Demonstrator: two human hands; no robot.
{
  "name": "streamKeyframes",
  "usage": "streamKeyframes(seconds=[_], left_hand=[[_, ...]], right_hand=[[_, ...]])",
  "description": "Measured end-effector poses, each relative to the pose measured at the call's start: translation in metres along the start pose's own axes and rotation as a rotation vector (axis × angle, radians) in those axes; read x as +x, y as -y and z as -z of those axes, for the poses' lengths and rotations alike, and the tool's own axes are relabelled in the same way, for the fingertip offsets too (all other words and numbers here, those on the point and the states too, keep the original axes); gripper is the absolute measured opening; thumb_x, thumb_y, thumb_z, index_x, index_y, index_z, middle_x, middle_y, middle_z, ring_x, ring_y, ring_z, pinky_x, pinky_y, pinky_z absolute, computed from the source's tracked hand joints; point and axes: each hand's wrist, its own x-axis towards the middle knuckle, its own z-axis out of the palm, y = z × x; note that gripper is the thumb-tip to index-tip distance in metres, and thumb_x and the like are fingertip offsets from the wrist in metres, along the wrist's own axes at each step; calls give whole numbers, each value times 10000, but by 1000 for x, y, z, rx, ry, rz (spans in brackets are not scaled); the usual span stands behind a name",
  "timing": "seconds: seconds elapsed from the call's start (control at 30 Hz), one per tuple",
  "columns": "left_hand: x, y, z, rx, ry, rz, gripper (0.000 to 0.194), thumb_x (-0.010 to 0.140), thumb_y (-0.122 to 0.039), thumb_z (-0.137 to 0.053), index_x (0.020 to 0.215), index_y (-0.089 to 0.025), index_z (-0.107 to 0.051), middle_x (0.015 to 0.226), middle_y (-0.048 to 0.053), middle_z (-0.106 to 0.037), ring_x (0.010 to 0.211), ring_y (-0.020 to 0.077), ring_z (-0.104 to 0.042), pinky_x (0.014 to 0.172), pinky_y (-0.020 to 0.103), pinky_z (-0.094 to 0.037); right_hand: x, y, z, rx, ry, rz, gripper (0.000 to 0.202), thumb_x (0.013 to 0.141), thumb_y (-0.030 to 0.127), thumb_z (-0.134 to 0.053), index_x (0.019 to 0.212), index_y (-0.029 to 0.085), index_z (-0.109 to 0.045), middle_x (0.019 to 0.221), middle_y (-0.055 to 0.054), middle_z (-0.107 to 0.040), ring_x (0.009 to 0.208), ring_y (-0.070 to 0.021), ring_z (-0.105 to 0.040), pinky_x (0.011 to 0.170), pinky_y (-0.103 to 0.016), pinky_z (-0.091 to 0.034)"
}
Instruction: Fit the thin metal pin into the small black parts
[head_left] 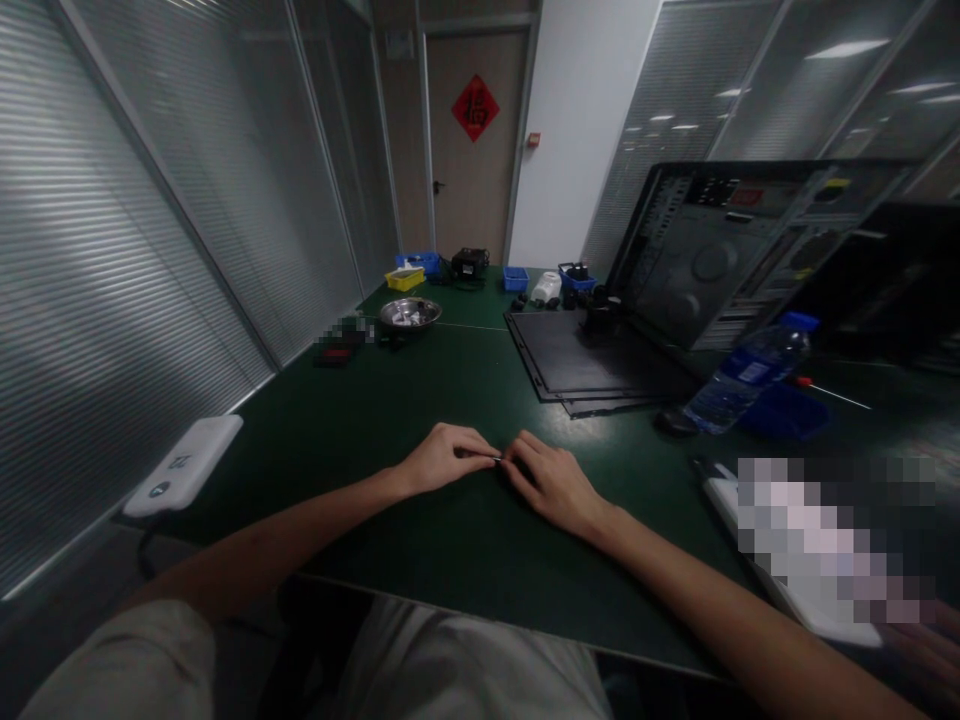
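My left hand (448, 455) is closed in a pinch just above the green table (420, 540), its thumb and index finger pointing right. Facing it, my right hand (551, 478) has its thumb and fingers drawn together, the tips almost touching those of the left. Between the two sets of fingertips a tiny thin glint (497, 459) shows; it is too small to name, and the fingers cover most of it. Beyond my hands, to the right, lie flat black panels (600, 355), stacked on the tabletop.
An open computer case (697, 255) stands at right behind a tilted water bottle (750, 375), a blue tray (784, 412) and a screwdriver (832, 392). A metal bowl (409, 314) with small pieces sits at far left. A white device (184, 465) lies at the left edge.
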Motion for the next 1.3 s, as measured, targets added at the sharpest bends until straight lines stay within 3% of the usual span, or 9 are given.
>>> streamKeyframes(seconds=[0.43, 0.63, 0.83, 1.07, 1.2, 1.3], left_hand=[[-4, 1, 4, 57, 38, -110, 227, 965, -276, -697, 1159, -231, -806, 1149, 78, -739, 1030, 198, -695, 926, 311, -527], [-4, -2, 4, 45, -15, -116, 177, 972, -276, -687, 1055, -209, -828, 1125, 82, -741, 1013, 196, -698, 916, 313, -533], [0, 7, 7, 33, -92, -65, 200, 984, -256, -668, 1113, -194, -809, 1071, 76, -735, 949, 176, -694, 834, 282, -545], [5, 16, 11, 265, 75, -164, 225, 1021, -221, -600, 1144, -206, -788, 1147, 76, -721, 1087, 204, -635, 974, 349, -507], [0, 9, 15, 243, 53, -165, 308, 1039, -157, -521, 1263, -201, -728, 1219, 90, -697, 1155, 200, -615, 1027, 360, -489], [-4, 0, 17, 206, 85, -208, 296, 1006, -167, -578, 1270, -200, -707, 1217, 91, -695, 1162, 208, -610, 1050, 373, -479]], right_hand=[[-1, -2, 2, -40, 25, -11, 192, 1076, 357, -473, 1037, 232, -614, 1008, -28, -621, 795, -167, -627, 694, -295, -432], [-1, -4, 1, -67, 28, -5, 200, 1074, 361, -477, 1026, 227, -617, 1006, -27, -617, 777, -161, -614, 665, -289, -410], [-1, -5, 1, -55, 34, -1, 179, 1067, 349, -491, 1042, 227, -620, 1013, -28, -623, 782, -162, -616, 662, -293, -412], [-1, -3, 2, -40, 24, -4, 184, 1065, 346, -498, 1032, 227, -634, 1002, -28, -623, 762, -159, -612, 655, -293, -414], [-2, -4, 4, 3, 13, -4, 165, 1056, 335, -512, 1027, 222, -630, 1002, -30, -624, 758, -153, -611, 660, -284, -420], [-3, -5, 4, 32, -10, -1, 151, 1045, 330, -527, 1011, 223, -627, 983, -26, -620, 749, -149, -602, 656, -280, -412]])
